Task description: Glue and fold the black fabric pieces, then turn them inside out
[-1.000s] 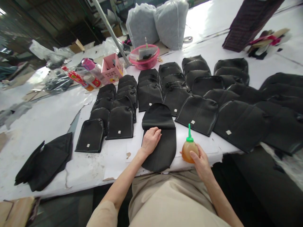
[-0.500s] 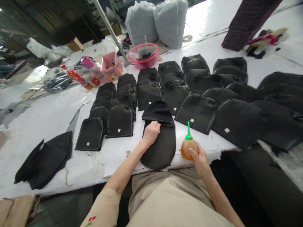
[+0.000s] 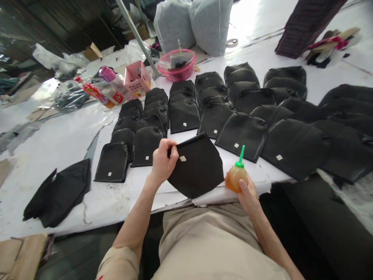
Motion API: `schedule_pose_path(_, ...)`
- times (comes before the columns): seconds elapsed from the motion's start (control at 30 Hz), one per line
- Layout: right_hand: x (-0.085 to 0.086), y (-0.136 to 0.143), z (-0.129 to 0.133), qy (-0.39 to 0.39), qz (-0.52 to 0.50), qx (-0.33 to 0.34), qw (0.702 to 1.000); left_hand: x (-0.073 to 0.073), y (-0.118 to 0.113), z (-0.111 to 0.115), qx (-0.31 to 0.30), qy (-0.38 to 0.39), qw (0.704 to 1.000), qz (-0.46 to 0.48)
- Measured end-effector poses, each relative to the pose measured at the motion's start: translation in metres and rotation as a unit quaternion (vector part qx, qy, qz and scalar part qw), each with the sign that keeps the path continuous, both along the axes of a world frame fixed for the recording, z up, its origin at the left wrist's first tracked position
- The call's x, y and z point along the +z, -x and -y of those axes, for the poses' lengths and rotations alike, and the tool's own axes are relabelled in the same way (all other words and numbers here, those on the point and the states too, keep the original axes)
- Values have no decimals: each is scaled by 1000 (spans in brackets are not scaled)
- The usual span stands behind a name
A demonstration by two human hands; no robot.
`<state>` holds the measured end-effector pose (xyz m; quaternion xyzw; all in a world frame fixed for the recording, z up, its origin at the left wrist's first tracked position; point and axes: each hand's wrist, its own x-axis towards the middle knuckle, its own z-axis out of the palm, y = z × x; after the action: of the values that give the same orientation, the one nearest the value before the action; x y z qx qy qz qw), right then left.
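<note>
My left hand pinches the upper left corner of a black fabric piece, which is folded over and tilted above the table's front edge. A small pale tag shows near that corner. In my right hand is a round squeeze bottle of amber liquid, its green nozzle pointing up, just right of the piece. Behind both hands lie overlapping rows of black pieces, several with a small white tag.
Loose black cloth lies at the left on the white table. Farther back stand a red-labelled bottle, a pink box, a pink basket, a slanted metal pole and grey sacks.
My left hand has moved left and up with the black piece's edge, and the piece has turned from lying flat to a tilted, folded shape. The bottle has shifted slightly right and up.
</note>
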<state>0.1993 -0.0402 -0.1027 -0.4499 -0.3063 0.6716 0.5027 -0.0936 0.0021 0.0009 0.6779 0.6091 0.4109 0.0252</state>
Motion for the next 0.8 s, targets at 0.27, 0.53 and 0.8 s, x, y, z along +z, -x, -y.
schedule_pose_path(0.27, -1, -8, 8, 15, 50, 19, 998, -91, -7, -70, -112, 233, 961, -97)
schedule_pose_path(0.53, 14, -22, 12, 69, 76, -1, 995, -73, -30, -49, -109, 172, 961, -187)
schedule_pose_path(0.8, 16, -27, 10, 70, 118, 24, 990, -72, -70, 27, -201, 210, 945, -152)
